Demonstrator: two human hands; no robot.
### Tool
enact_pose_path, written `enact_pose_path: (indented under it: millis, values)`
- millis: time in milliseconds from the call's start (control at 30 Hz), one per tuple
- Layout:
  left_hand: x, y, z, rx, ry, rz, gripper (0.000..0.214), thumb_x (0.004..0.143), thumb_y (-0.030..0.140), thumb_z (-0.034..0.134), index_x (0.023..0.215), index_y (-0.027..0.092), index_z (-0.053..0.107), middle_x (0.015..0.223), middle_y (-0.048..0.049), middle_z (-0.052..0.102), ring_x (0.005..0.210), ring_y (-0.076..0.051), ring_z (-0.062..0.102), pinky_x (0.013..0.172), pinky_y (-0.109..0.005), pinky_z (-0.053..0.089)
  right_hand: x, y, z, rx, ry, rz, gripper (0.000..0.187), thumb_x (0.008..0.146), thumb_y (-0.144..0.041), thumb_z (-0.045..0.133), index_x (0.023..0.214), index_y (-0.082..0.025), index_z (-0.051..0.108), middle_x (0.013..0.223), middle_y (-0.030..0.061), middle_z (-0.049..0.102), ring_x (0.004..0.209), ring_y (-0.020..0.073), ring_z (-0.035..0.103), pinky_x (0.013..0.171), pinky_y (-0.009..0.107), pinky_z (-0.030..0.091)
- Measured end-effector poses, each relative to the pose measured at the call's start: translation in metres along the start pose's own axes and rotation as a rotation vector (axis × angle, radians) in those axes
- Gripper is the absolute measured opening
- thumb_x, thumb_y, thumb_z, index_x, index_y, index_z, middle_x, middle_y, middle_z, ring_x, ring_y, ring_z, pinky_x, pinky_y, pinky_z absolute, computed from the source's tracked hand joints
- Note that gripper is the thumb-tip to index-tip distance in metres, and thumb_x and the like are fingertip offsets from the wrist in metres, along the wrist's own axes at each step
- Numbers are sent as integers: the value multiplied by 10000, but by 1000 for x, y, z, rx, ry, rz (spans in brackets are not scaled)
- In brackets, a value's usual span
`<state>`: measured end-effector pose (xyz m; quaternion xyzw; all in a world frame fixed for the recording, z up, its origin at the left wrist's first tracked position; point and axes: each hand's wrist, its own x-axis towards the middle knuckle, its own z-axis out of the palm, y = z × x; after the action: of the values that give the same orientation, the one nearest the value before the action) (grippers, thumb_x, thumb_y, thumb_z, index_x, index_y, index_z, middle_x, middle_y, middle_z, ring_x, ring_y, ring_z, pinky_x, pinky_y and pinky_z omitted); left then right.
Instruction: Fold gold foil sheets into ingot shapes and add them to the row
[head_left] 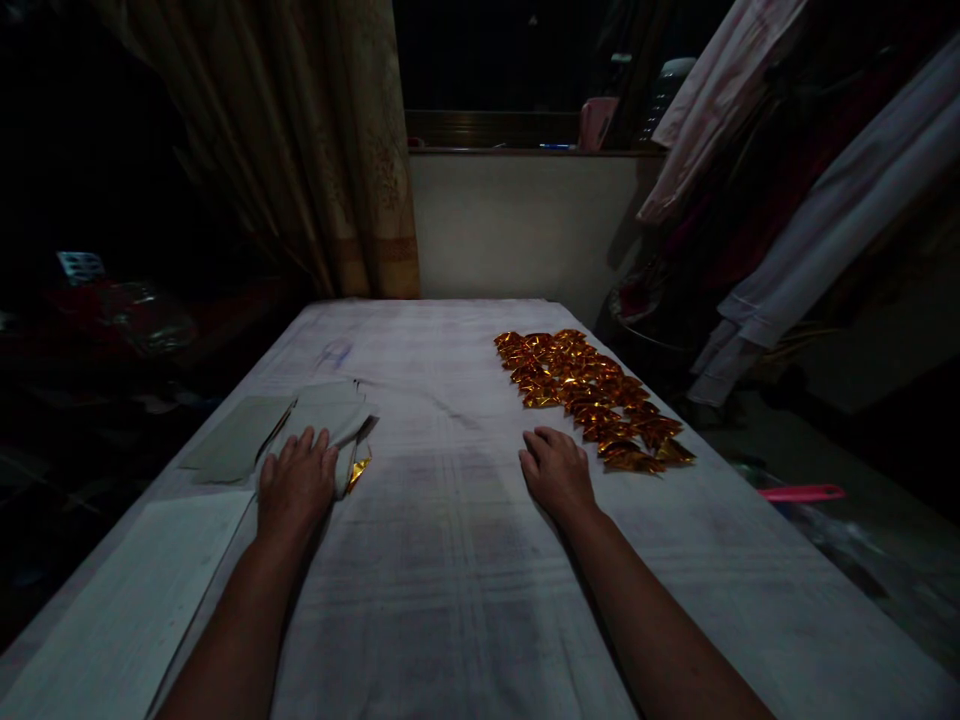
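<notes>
While left hand (298, 485) touches papers (321, 406), right hand (556, 470) rests, gold-foil pieces (574, 382) nearby

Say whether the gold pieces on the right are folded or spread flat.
Folded: the gold pieces show creased, raised bodies with pointed ends.

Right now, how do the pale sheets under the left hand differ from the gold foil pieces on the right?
The pale sheets look dull and greyish; the gold foil pieces are shiny.
The pale sheets lie mostly flat and overlapping, whereas the gold foil pieces look raised and crumpled, clustered together.
The left hand rests on the pale sheets; the right hand is beside the gold foil pieces.
Both lie on the table.
</notes>
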<state>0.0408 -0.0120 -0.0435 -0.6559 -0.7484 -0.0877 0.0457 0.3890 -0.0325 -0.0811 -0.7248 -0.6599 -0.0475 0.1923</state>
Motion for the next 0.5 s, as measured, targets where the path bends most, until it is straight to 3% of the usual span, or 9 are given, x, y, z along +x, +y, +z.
enact_pose_path:
  millis: [133, 267, 500]
  values:
    - [3, -2, 0, -117, -36, -66, 560, 1028, 313, 225, 1467, 124, 518, 1577, -146, 434, 1480, -318, 352, 1200, -537, 242, 0, 1, 1, 5, 7, 0, 290, 935, -240, 576, 1196, -241, 703, 1281, 97, 664, 1171, 259, 559, 957, 382, 402]
    - [10, -8, -1, -181, -51, -111, 552, 1028, 308, 219, 1436, 176, 566, 1551, -127, 474, 1456, -312, 401, 1178, -548, 300, -1, 2, 2, 14, 13, -8, 284, 938, -243, 575, 1191, -239, 704, 1276, 97, 662, 1168, 260, 558, 962, 388, 404]
    - [11, -10, -9, -267, 4, -159, 542, 998, 246, 235, 1346, 170, 643, 1493, -123, 541, 1429, -304, 445, 1163, -561, 332, -1, 3, 3, 6, 23, -2, 282, 929, -241, 584, 1184, -245, 706, 1269, 88, 657, 1158, 258, 552, 951, 382, 397]
